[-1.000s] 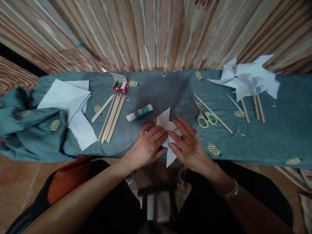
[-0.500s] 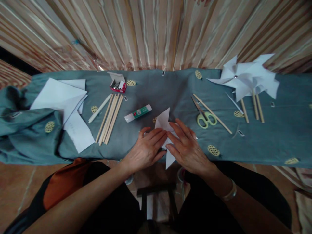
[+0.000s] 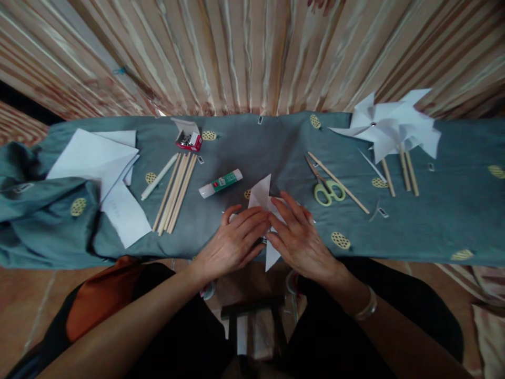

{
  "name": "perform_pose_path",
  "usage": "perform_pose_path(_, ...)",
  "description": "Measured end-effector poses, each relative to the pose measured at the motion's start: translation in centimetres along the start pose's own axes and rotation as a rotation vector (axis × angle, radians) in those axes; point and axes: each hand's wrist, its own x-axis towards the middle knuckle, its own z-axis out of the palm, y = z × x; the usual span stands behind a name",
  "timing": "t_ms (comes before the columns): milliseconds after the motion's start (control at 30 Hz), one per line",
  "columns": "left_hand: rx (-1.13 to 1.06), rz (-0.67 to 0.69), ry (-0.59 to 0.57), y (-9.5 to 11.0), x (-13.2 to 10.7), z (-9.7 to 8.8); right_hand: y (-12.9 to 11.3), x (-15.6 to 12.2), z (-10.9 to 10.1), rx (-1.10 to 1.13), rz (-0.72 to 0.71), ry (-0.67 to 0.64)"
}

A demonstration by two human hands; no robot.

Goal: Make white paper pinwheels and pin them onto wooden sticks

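A white paper pinwheel [image 3: 260, 193] lies at the near edge of the cloth, its pointed blades showing above and below my fingers. My left hand [image 3: 235, 239] presses on its middle with fingers together. From the other side my right hand [image 3: 302, 237] meets it, fingertips pinching the folded paper at the centre. The two hands touch there and hide the pinwheel's middle. Just beyond my left hand is a green and white glue stick [image 3: 221, 183]. Green-handled scissors [image 3: 327, 192] lie to the right, beside a thin wooden stick [image 3: 343, 185].
At the left are white paper sheets [image 3: 94, 152], a white candle-like rod [image 3: 160, 177] and several wooden sticks [image 3: 177, 195]. Behind them stands an open red box [image 3: 189, 138] of small metal pins. Finished paper pinwheels [image 3: 394, 123] on sticks rest at the far right. A striped curtain [image 3: 244, 58] hangs behind.
The view has shifted slightly, so things at the right appear a little further left. Both hands stay on the pinwheel, with only small finger movements.
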Motion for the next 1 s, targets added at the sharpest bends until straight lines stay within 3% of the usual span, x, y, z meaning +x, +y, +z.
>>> perform_pose_path(600, -0.076, -0.053, -0.022, 0.1, 0.3, -0.1, -0.9, 0.8, 0.2, -0.093, -0.077, -0.002)
perform_pose_path(1000, -0.057, -0.066, -0.066, 0.2, 0.3, -0.4, -1.6, 0.7, 0.4, -0.155, -0.147, 0.071)
